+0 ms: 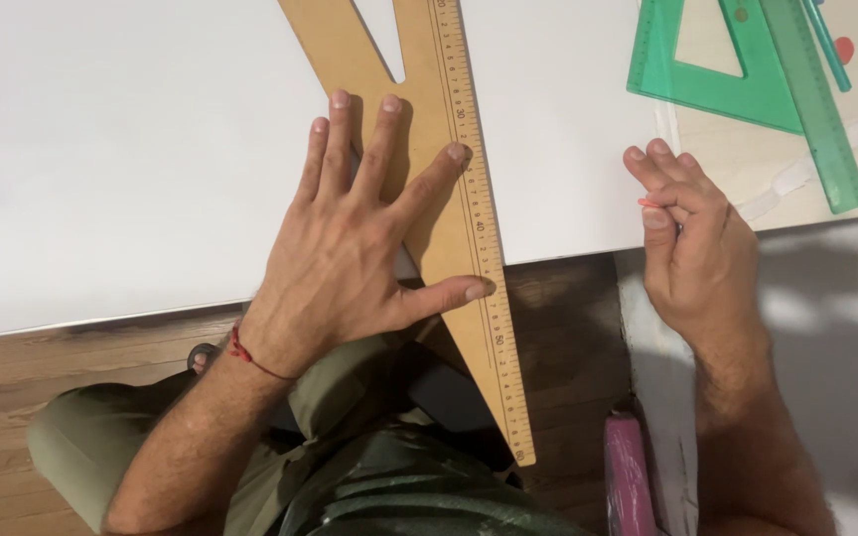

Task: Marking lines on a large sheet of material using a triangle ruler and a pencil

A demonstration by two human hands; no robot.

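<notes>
Red wrist cord [241,349], olive trousers [91,437]

Bright, even light falls from overhead, and the white sheet [131,149] is nearly washed out. Soft shadows lie under the left hand [350,248] and right of the right hand [692,238]. Focus is sharp; the bottom edge is dimmer.

The person's left hand [350,248] lies flat, palm down, fingers spread wide. The right hand [692,243] is loosely curled, thumb meeting forefinger.
</notes>
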